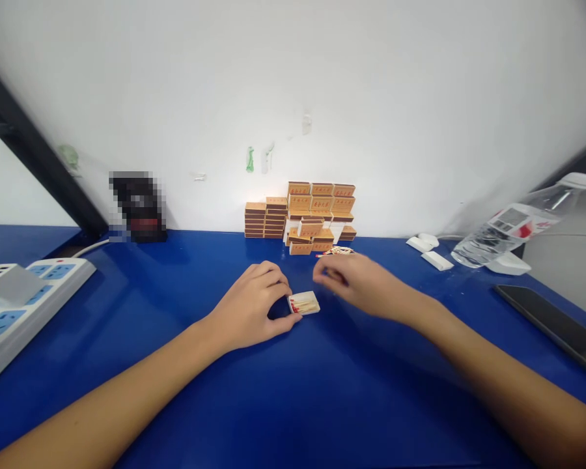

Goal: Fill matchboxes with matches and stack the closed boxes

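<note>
A small open matchbox tray [305, 303] with red-tipped matches lies on the blue table [293, 391]. My left hand [252, 306] rests beside it, fingers curled, thumb and fingertips pinching the tray's left edge. My right hand [359, 281] hovers just right of and behind the tray, fingers curled loosely and motion-blurred; whether it holds anything I cannot make out. A few loose matches [336, 251] lie just beyond it.
Stacks of orange matchboxes [303, 217] stand against the white wall. A white power strip [17, 296] sits at the left, a tipped plastic bottle [512, 228] and small white pieces [430, 251] at the right, a dark phone [554, 326] near the right edge.
</note>
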{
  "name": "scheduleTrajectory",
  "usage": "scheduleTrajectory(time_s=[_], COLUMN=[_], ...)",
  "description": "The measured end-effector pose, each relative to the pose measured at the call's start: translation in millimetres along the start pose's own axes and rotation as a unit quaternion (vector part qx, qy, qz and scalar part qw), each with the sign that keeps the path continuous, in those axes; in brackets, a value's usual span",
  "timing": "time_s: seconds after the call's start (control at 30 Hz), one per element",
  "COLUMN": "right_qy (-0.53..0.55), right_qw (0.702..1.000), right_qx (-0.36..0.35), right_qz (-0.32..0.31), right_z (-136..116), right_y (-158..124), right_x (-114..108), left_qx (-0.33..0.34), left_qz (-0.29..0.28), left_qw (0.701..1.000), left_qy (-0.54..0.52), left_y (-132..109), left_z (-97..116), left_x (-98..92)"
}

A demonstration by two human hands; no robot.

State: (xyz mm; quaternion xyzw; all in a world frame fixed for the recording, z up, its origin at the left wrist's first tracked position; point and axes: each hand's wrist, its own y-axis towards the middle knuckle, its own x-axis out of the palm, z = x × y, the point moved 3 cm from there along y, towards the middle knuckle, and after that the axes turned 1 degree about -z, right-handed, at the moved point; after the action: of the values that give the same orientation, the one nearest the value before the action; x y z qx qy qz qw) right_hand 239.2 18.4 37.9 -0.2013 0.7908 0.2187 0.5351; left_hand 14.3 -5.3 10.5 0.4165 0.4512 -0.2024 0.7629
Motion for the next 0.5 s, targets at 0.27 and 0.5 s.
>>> scheduleTrajectory(time_s=[0.27,0.5], right_qy=[0.001,-0.073], right_qw=[0.998,0.995], right_qx=[0.056,0.070], right_qz=[-0.011,-0.028], right_z=[57,50], right_y=[17,23], right_x=[-17,0], left_qx=[0.012,0.008], left_qz=[0.005,0.001], left_qw=[1.000,1.000], left_qy=[-0.004,-0.005], left_y=[0,2], left_z=[0,1], left_x=[-0.2,-0.5])
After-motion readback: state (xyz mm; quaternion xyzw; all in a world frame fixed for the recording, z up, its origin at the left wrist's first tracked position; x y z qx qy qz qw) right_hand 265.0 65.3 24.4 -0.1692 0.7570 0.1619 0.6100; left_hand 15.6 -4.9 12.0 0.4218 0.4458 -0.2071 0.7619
